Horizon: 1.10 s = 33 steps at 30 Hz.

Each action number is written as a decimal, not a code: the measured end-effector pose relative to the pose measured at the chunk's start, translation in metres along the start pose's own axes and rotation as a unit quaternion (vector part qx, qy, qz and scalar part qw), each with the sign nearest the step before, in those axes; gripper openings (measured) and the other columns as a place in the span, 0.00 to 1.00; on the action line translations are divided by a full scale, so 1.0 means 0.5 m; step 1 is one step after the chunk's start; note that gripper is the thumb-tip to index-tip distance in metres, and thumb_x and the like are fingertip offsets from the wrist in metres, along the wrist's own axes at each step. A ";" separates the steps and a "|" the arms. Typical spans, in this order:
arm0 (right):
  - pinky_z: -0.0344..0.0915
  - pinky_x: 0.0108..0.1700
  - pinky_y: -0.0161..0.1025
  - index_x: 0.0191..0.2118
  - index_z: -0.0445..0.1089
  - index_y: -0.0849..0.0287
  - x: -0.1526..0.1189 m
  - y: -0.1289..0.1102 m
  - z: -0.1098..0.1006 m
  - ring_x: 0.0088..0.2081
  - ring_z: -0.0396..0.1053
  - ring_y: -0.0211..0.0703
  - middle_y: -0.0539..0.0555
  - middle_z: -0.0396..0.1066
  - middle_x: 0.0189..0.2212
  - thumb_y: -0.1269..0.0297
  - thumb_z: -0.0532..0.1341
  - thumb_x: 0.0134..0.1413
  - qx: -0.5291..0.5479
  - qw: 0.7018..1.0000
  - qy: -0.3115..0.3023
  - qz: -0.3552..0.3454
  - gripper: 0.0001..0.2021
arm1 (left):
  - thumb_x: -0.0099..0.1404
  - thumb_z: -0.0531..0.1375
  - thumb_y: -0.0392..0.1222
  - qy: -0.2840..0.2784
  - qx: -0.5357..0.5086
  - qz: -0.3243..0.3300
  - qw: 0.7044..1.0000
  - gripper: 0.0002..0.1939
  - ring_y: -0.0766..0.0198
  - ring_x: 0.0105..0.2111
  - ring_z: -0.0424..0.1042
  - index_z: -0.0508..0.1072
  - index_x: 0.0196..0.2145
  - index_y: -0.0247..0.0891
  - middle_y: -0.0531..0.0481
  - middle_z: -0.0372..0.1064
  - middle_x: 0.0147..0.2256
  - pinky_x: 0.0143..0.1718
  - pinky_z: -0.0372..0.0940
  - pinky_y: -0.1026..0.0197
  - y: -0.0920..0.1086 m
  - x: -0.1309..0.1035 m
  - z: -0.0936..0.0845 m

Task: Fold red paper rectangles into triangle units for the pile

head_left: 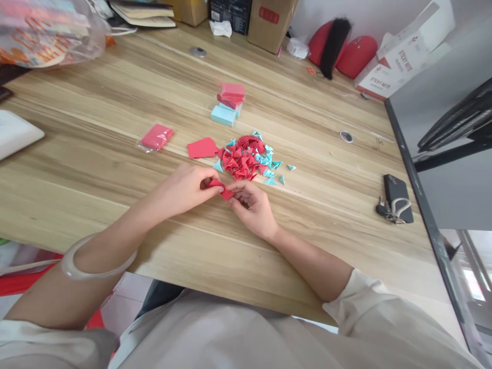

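Between my two hands is a small piece of red paper (pixel 220 188), partly folded. My left hand (pixel 188 188) pinches its left end between thumb and fingers. On the other end, the thumb and fingertips of my right hand (pixel 253 209) are closed. Just beyond lies a pile of folded red paper triangles (pixel 239 163), with light-blue paper triangles (pixel 272 165) mostly on its right. A ring of joined red pieces (pixel 250 142) sits at the back of the pile. Flat red paper sheets (pixel 202 147) lie to the left of it.
A wrapped red paper pack (pixel 157 137) lies at left. Behind the pile are stacked red packs (pixel 232 91) and a light-blue pack (pixel 223 115). At right are a black phone-like object (pixel 397 197) with keys and a cable grommet (pixel 346 136). Boxes (pixel 271 25) line the back.
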State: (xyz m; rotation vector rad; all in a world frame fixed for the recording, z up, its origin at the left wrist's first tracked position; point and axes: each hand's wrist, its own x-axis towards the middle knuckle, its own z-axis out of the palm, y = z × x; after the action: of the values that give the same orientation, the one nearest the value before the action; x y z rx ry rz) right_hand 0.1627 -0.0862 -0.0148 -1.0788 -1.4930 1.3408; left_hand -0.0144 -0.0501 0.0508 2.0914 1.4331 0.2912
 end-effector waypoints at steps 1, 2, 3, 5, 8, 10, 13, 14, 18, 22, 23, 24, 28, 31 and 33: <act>0.63 0.31 0.28 0.40 0.68 0.60 0.000 0.002 0.000 0.29 0.67 0.27 0.50 0.72 0.31 0.69 0.58 0.48 0.001 1.000 0.001 0.001 0.11 | 0.60 0.58 0.44 0.001 0.000 0.003 1.000 0.10 0.69 0.25 0.64 0.75 0.29 0.35 0.53 0.70 0.24 0.30 0.51 0.66 0.000 0.000 0.001; 0.63 0.31 0.28 0.39 0.68 0.60 0.001 0.003 0.000 0.29 0.67 0.28 0.51 0.72 0.32 0.69 0.58 0.48 -0.001 1.000 0.002 0.005 0.10 | 0.60 0.58 0.44 0.001 -0.001 0.007 1.000 0.10 0.69 0.25 0.64 0.75 0.29 0.35 0.53 0.70 0.25 0.30 0.51 0.66 0.000 0.000 0.002; 0.63 0.31 0.28 0.38 0.68 0.60 0.001 0.005 0.000 0.29 0.67 0.28 0.51 0.72 0.32 0.69 0.59 0.48 -0.005 1.000 0.002 0.010 0.09 | 0.60 0.58 0.44 0.000 -0.003 0.011 1.000 0.10 0.69 0.26 0.64 0.75 0.29 0.35 0.53 0.70 0.25 0.30 0.52 0.66 0.000 0.000 0.003; 0.63 0.31 0.28 0.36 0.69 0.60 0.001 0.006 0.000 0.28 0.66 0.28 0.51 0.72 0.31 0.67 0.60 0.49 -0.014 1.000 0.004 0.023 0.07 | 0.61 0.58 0.44 0.000 -0.006 0.018 1.000 0.10 0.70 0.26 0.64 0.75 0.28 0.35 0.53 0.70 0.25 0.30 0.52 0.66 -0.002 -0.001 0.004; 0.62 0.30 0.29 0.35 0.70 0.60 0.001 0.005 0.001 0.27 0.65 0.28 0.50 0.71 0.29 0.63 0.62 0.49 -0.021 0.999 0.005 0.038 0.08 | 0.61 0.58 0.43 0.000 -0.006 0.021 1.000 0.10 0.70 0.25 0.64 0.75 0.28 0.36 0.54 0.70 0.24 0.29 0.51 0.67 -0.004 -0.002 0.005; 0.62 0.30 0.30 0.35 0.70 0.60 0.001 0.003 0.002 0.27 0.64 0.28 0.50 0.71 0.29 0.62 0.63 0.49 -0.024 0.999 0.005 0.040 0.08 | 0.60 0.58 0.42 0.003 -0.006 0.024 1.000 0.09 0.71 0.25 0.64 0.75 0.28 0.36 0.54 0.70 0.24 0.29 0.51 0.67 -0.004 -0.002 0.005; 0.62 0.31 0.30 0.35 0.70 0.60 0.001 0.000 0.002 0.27 0.64 0.28 0.50 0.71 0.28 0.61 0.63 0.49 -0.030 0.999 0.008 0.039 0.09 | 0.61 0.58 0.41 0.004 -0.004 0.030 1.000 0.09 0.71 0.25 0.63 0.75 0.28 0.35 0.54 0.70 0.25 0.30 0.51 0.67 0.000 -0.003 0.004; 0.62 0.31 0.30 0.35 0.70 0.60 0.001 0.000 0.002 0.27 0.64 0.28 0.50 0.70 0.28 0.61 0.63 0.49 -0.033 0.999 0.010 0.039 0.09 | 0.61 0.58 0.41 0.004 -0.003 0.029 1.000 0.09 0.72 0.25 0.62 0.74 0.28 0.35 0.54 0.70 0.24 0.29 0.50 0.67 0.002 -0.003 0.004; 0.62 0.32 0.30 0.36 0.70 0.59 0.000 -0.001 0.002 0.27 0.64 0.28 0.50 0.70 0.28 0.60 0.64 0.48 -0.033 0.999 0.011 0.042 0.10 | 0.63 0.56 0.42 0.004 0.004 0.031 1.000 0.13 0.72 0.22 0.58 0.71 0.24 0.34 0.55 0.65 0.20 0.27 0.47 0.66 0.002 -0.003 0.003; 0.63 0.33 0.31 0.36 0.70 0.59 0.000 0.000 0.001 0.28 0.65 0.29 0.51 0.71 0.30 0.57 0.64 0.49 -0.028 0.999 0.011 0.037 0.12 | 0.64 0.55 0.42 0.006 -0.001 0.039 0.999 0.14 0.73 0.21 0.57 0.70 0.23 0.35 0.55 0.64 0.20 0.27 0.47 0.66 -0.001 -0.003 0.006; 0.63 0.33 0.31 0.36 0.70 0.60 0.000 0.000 0.001 0.28 0.65 0.29 0.51 0.71 0.30 0.57 0.64 0.49 -0.026 0.999 0.011 0.036 0.12 | 0.64 0.55 0.42 0.008 -0.004 0.039 0.999 0.13 0.73 0.22 0.58 0.70 0.23 0.35 0.55 0.64 0.20 0.27 0.47 0.66 -0.002 -0.002 0.007; 0.64 0.33 0.31 0.36 0.70 0.60 0.000 0.001 0.001 0.28 0.65 0.29 0.51 0.71 0.30 0.57 0.64 0.49 -0.023 0.999 0.010 0.036 0.12 | 0.64 0.55 0.42 0.012 -0.007 0.038 0.999 0.13 0.73 0.22 0.58 0.70 0.23 0.35 0.55 0.65 0.21 0.27 0.48 0.66 -0.002 -0.002 0.007; 0.63 0.33 0.31 0.35 0.70 0.60 -0.001 0.002 0.002 0.28 0.65 0.29 0.51 0.71 0.31 0.58 0.66 0.46 -0.014 0.999 0.012 0.032 0.12 | 0.63 0.55 0.42 0.023 -0.008 0.033 0.999 0.13 0.73 0.21 0.58 0.70 0.23 0.35 0.55 0.64 0.19 0.27 0.48 0.66 -0.002 -0.003 0.008; 0.65 0.35 0.32 0.33 0.70 0.60 0.000 0.003 0.002 0.30 0.66 0.30 0.52 0.71 0.33 0.58 0.66 0.47 -0.010 1.000 0.015 0.022 0.11 | 0.63 0.55 0.43 0.025 -0.018 0.032 0.999 0.13 0.72 0.21 0.58 0.74 0.26 0.36 0.54 0.66 0.20 0.26 0.49 0.66 -0.004 -0.004 0.007; 0.65 0.35 0.32 0.32 0.70 0.60 0.001 0.003 0.002 0.32 0.67 0.30 0.53 0.72 0.34 0.57 0.65 0.47 -0.001 1.000 0.016 0.020 0.11 | 0.63 0.55 0.45 0.027 -0.040 0.038 0.998 0.13 0.70 0.23 0.62 0.76 0.29 0.37 0.53 0.70 0.22 0.28 0.53 0.67 -0.005 -0.004 0.007</act>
State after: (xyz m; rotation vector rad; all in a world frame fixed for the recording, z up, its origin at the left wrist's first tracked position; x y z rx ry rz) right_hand 0.1619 -0.0861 -0.0163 -1.1326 -1.4568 1.3434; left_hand -0.0155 -0.0527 0.0466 2.0904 1.3530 0.4314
